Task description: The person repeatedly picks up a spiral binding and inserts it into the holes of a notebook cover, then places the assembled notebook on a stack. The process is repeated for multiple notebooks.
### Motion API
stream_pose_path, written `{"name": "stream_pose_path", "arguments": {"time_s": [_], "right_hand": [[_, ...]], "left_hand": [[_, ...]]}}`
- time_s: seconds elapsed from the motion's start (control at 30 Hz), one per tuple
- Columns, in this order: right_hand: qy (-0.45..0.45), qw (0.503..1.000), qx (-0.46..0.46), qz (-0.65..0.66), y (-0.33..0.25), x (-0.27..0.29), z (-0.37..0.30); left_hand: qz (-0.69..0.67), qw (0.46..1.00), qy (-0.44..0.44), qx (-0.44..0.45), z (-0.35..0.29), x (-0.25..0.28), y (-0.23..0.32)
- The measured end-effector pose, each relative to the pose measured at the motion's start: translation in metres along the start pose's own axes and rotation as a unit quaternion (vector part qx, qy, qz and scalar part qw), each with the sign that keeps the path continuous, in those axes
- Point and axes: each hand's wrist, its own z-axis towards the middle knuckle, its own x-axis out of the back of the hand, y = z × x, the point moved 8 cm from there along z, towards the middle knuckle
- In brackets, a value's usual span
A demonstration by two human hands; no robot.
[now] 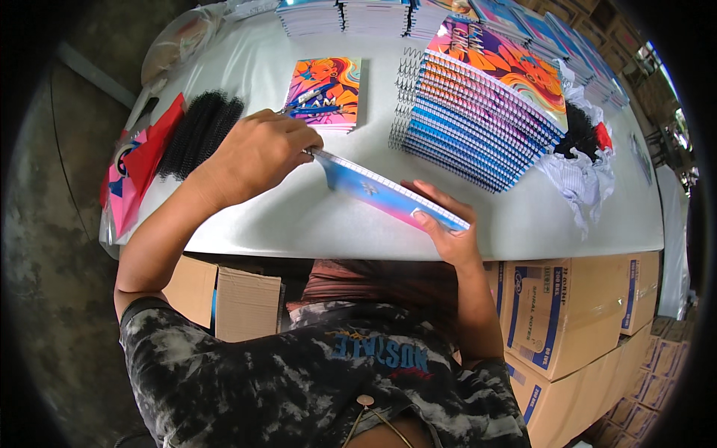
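Observation:
A notebook (388, 196) with a blue and pink cover is tilted above the table, its punched long edge facing up. My right hand (452, 228) grips its right end, thumb on the cover and fingers behind. At the other end, my left hand (261, 153) is closed in a pinch at the corner; a small dark bit shows at the fingertips, too small to name. Beyond that hand, blue-handled pliers (317, 108) rest on a small stack of colourful notebooks (343, 71). To the left lies a bundle of black spiral coils (202, 127).
A tall fanned stack of spiral-bound notebooks (478, 119) stands at the right, with crumpled whitish cloth (579, 179) beside it. More notebook piles (373, 16) line the far edge. Red and pink packaging (142, 172) lies left. Cardboard boxes (575, 299) are stacked below the table.

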Motion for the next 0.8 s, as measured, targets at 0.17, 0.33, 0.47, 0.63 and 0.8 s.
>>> {"name": "stream_pose_path", "arguments": {"time_s": [0.17, 0.33, 0.47, 0.63, 0.8], "right_hand": [[-0.013, 0.996, 0.015, -0.092, 0.006, -0.003, -0.002], [-0.018, 0.998, 0.017, -0.066, 0.003, -0.002, -0.003], [0.007, 0.999, 0.022, -0.023, 0.006, -0.004, 0.001], [-0.017, 0.999, 0.009, -0.035, 0.006, -0.002, 0.002], [-0.019, 0.998, 0.002, -0.055, 0.005, -0.005, -0.002]], "left_hand": [[0.089, 0.988, 0.127, -0.022, 0.001, 0.016, 0.010], [-0.028, 0.999, -0.011, 0.015, -0.003, 0.005, -0.003], [-0.113, 0.989, -0.083, 0.047, -0.003, 0.001, -0.012], [-0.128, 0.990, -0.055, -0.002, 0.004, 0.008, -0.005], [-0.079, 0.993, -0.082, 0.019, 0.006, 0.001, -0.006]]}}
